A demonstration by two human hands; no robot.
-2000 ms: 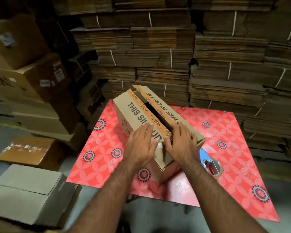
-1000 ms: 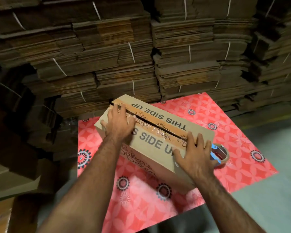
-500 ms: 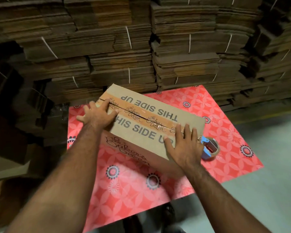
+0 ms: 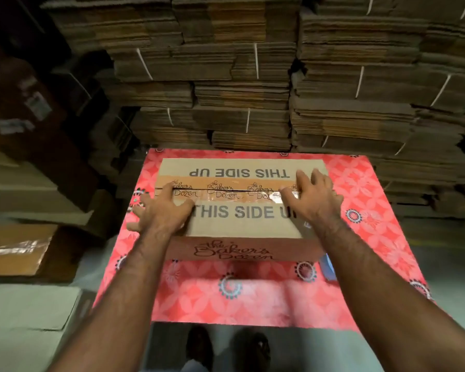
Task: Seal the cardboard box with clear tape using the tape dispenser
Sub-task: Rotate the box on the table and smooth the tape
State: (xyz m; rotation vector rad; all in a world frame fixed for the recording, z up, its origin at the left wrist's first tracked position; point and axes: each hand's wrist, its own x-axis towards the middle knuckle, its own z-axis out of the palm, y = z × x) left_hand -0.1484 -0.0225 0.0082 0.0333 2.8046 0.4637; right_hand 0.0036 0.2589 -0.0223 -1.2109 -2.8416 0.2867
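Hands are pressing flat on the brown cardboard box (image 4: 242,218) printed "THIS SIDE UP", which is sitting square on the red floral-patterned tabletop (image 4: 253,299). The left hand (image 4: 163,213) is lying with fingers spread over the box's near-left corner, fingertips reaching the centre seam (image 4: 226,190) between the two closed flaps. The right hand (image 4: 310,198) is resting with straight fingers across the seam at the right end. Only a blue sliver of the tape dispenser (image 4: 327,267) is showing, just right of the box's near-right corner beside the right forearm. Strapped bundles of flattened brown cardboard (image 4: 242,84) are rising behind the table's far edge.
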